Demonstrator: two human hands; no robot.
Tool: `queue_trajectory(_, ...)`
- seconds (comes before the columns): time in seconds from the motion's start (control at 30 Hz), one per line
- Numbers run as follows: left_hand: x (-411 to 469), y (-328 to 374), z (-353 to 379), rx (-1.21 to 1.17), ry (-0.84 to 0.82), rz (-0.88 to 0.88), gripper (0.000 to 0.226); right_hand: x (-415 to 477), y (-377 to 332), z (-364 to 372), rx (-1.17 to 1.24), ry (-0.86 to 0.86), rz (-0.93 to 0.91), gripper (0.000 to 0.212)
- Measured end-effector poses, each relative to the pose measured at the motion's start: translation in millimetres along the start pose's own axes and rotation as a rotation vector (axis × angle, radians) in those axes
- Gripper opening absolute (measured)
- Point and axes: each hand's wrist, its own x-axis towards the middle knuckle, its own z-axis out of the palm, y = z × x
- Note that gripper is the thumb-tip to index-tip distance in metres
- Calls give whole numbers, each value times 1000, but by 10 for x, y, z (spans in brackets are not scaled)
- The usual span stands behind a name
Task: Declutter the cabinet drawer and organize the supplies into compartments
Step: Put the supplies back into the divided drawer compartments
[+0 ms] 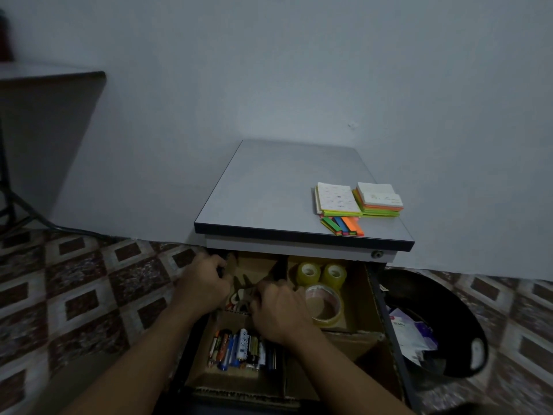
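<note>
The open drawer (392,330) holds cardboard compartments. Several batteries (239,348) lie in the near left compartment. Three rolls of tape (324,290) sit in the far right one. My left hand (206,280) reaches into the far left compartment with curled fingers around something dark; what it holds is hidden. My right hand (278,307) is curled over the cardboard divider beside the big tape roll, and small items (239,298) show between the two hands. On the cabinet top (269,187) lie sticky note pads (359,199) and coloured flag strips (344,225).
A black bin (443,330) with papers and wrappers stands on the floor right of the drawer. A dark desk (51,85) stands at the far left. Patterned floor tiles surround the cabinet, with a wall behind it.
</note>
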Motion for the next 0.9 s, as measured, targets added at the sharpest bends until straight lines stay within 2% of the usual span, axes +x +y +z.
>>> queue_trajectory(0.23, -79, 503, -299, 209, -141, -30, 25, -133, 36, -224, 150, 116, -86, 12)
queue_trajectory(0.33, -81, 818, -453, 112, -159, 15, 30, -108, 97, -504, 237, 188, -109, 6)
queue_trajectory(0.47, 36, 1179, -580, -87, -142, 63, 26, 5, 219, -1051, 340, 297, -67, 15)
queue_trajectory(0.57, 226, 1391, -570, -242, -166, 72, 19, 116, 366, -1487, 305, 398, 18, 18)
queue_trajectory(0.67, 469, 1595, -507, -356, -217, 14, 19, 256, 596, -1797, 299, 422, 194, 22)
queue_trajectory(0.73, 611, 1711, -447, -430, -273, -33, 20, 367, 763, -1915, 395, 421, 297, 23)
queue_trajectory(0.83, 742, 1863, -371, -516, -328, -108, 4, 461, 921, -2004, 462, 379, 421, 20)
queue_trajectory(0.9, 794, 1941, -332, -576, -352, -155, 7, 491, 991, -2031, 506, 353, 466, 19)
